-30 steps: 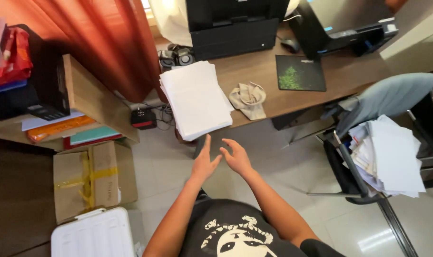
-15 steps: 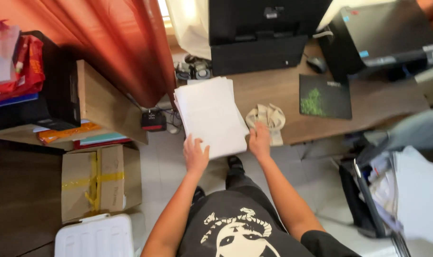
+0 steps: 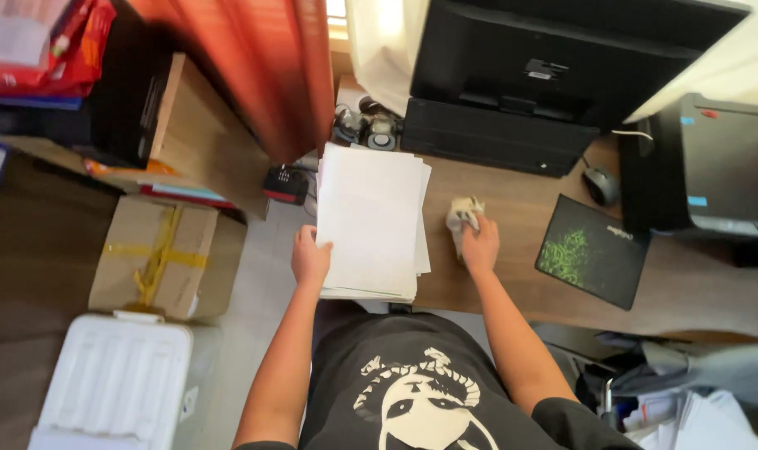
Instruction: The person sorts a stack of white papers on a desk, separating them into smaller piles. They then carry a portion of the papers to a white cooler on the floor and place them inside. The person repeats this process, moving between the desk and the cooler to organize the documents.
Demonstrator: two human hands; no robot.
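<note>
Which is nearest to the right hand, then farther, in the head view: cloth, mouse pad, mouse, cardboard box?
From the right hand:
1. Cloth, in its grip.
2. Mouse pad, on its right.
3. Mouse, beyond the pad.
4. Cardboard box, far left on the floor.

A thick stack of white paper [image 3: 369, 218] lies flat on the brown desk, hanging over its edge. A crumpled tan cloth [image 3: 463, 218] sits just beside it.

Both bare arms reach forward; left hand [image 3: 311, 258] curled in a grip, right hand [image 3: 480, 247] closed, knuckles up
</note>
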